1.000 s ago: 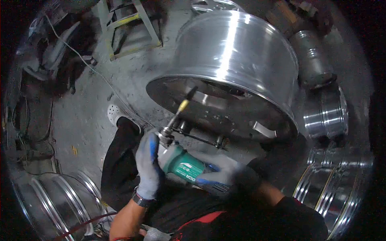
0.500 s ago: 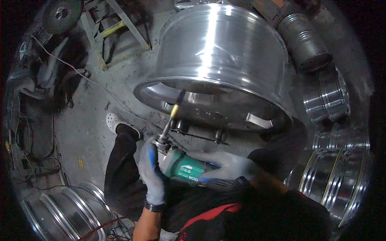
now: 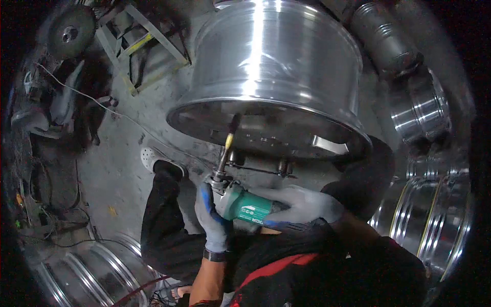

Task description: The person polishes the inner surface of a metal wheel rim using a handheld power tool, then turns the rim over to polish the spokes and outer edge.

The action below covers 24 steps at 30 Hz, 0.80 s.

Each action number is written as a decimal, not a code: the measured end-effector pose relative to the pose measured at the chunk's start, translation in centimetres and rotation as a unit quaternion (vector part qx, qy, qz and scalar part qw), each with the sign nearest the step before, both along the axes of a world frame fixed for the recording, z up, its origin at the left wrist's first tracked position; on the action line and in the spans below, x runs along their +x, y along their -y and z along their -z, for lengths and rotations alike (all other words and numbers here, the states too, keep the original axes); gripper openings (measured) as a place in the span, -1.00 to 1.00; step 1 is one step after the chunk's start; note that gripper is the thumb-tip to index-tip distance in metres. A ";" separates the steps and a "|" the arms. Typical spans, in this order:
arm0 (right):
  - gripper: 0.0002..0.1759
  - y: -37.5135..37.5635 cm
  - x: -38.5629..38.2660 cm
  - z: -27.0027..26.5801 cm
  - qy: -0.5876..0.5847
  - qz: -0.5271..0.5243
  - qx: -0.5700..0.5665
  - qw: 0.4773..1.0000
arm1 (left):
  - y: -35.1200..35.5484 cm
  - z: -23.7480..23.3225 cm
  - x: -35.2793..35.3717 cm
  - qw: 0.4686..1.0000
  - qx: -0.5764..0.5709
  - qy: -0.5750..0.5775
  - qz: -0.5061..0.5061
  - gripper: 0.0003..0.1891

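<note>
A green power grinder lies across my lap area, held in both gloved hands. My left hand is wrapped round its head at the left end. My right hand grips the rear of the body. From the head a long shaft with a yellow band points up, its dark tip just inside the lower opening of a large shiny metal wheel rim. Whether the tip touches the rim's inner face I cannot tell. The rim rests tilted, with bolt holes and a bright cutout visible inside.
More metal rims stand at the right, and others at the lower left. A metal frame stands at the upper left, near a round disc. A thin cable crosses the floor beside my shoe.
The grinder and both hands have shifted slightly right and up in the view. The rim appears a little higher and further left, and less light shows inside it.
</note>
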State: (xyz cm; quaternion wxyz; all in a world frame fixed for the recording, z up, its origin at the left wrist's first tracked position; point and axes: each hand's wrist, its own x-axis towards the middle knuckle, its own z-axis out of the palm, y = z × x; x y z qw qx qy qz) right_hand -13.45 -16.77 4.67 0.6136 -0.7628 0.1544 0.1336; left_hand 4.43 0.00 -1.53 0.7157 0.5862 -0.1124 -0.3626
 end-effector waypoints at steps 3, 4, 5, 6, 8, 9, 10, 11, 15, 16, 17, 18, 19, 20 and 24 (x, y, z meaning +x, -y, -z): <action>-0.12 -0.3 1.1 0.5 0.070 -0.007 -0.035 0.997 | -0.1 -0.6 1.1 0.995 -0.041 -0.090 -0.035 -0.45; -0.14 -0.4 1.4 0.7 0.091 -0.006 -0.015 0.996 | -0.6 -0.2 1.9 0.998 0.022 0.060 -0.018 -0.45; -0.16 -0.5 1.8 1.0 0.113 -0.004 0.004 0.994 | -0.9 -0.3 2.3 0.998 0.024 0.061 -0.016 -0.45; -0.16 -0.6 2.2 1.2 0.113 -0.002 0.006 0.994 | -0.9 -0.8 2.6 1.000 -0.016 -0.007 -0.025 -0.45; -0.15 -0.7 3.2 1.9 0.162 -0.012 -0.047 0.986 | -1.2 -0.9 3.4 0.997 -0.053 -0.038 -0.051 -0.45; -0.15 -0.6 3.7 2.1 0.164 -0.009 -0.046 0.985 | -1.1 -1.9 3.5 0.996 -0.069 -0.039 -0.037 -0.44; -0.15 -0.5 4.2 2.4 0.181 -0.015 -0.041 0.982 | -1.0 -3.2 3.4 0.994 -0.075 -0.060 -0.046 -0.44; -0.15 -0.4 4.6 2.6 0.198 -0.020 -0.036 0.979 | -0.9 -4.0 3.3 0.992 -0.081 -0.081 -0.055 -0.44; -0.16 -0.5 5.0 2.6 0.228 -0.021 -0.020 0.973 | -1.0 -4.2 3.6 0.996 -0.061 -0.027 -0.058 -0.45; -0.16 -0.4 4.6 2.4 0.211 -0.018 -0.028 0.977 | -1.0 -4.0 3.5 0.997 -0.063 -0.026 -0.044 -0.45; -0.16 -0.4 4.2 2.1 0.193 -0.016 -0.036 0.980 | -1.1 -3.5 3.5 0.997 -0.065 -0.025 -0.031 -0.45; -0.16 -0.2 3.6 1.6 0.192 -0.016 -0.037 0.981 | -0.8 -3.0 3.4 0.991 -0.106 -0.076 -0.016 -0.45; -0.15 0.0 2.9 1.0 0.150 -0.018 -0.023 0.988 | -0.7 -3.3 2.4 0.998 -0.050 -0.036 -0.034 -0.45; -0.14 0.3 2.3 0.7 0.106 -0.021 -0.009 0.994 | -0.6 -2.3 2.0 0.997 -0.032 -0.046 -0.048 -0.46; -0.10 0.6 -0.6 0.8 0.083 -0.004 0.004 0.996 | -0.6 1.9 0.1 0.998 0.030 0.044 -0.034 -0.46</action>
